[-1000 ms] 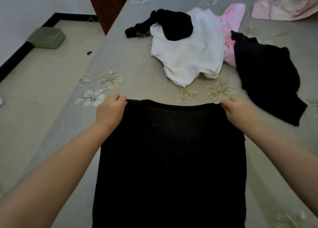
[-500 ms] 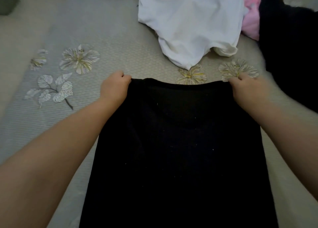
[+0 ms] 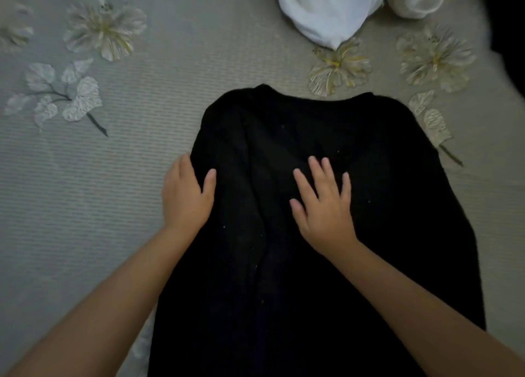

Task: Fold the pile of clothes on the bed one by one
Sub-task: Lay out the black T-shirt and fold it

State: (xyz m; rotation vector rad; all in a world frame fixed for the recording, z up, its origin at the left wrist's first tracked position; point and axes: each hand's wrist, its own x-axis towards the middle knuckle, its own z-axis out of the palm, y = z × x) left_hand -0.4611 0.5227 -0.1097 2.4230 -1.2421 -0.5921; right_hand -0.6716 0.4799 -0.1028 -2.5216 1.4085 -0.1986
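Observation:
A black garment (image 3: 383,206) lies spread on the bed, its neckline pointing away from me. My left hand (image 3: 186,197) holds its left edge, with the thumb on top of the cloth and the fingers tucked under the edge. My right hand (image 3: 324,206) rests flat on the middle of the garment, fingers straight and spread. A wrinkle runs down the cloth between the two hands.
A white garment (image 3: 335,7) lies crumpled just beyond the black one. Another dark garment (image 3: 511,21) shows at the top right edge. The grey bed cover (image 3: 113,192) with embroidered flowers stretches out to the left.
Both hands let go of the garment's top corners and moved down. The left hand now holds the left edge and the right lies flat on the middle. The view tilted closer.

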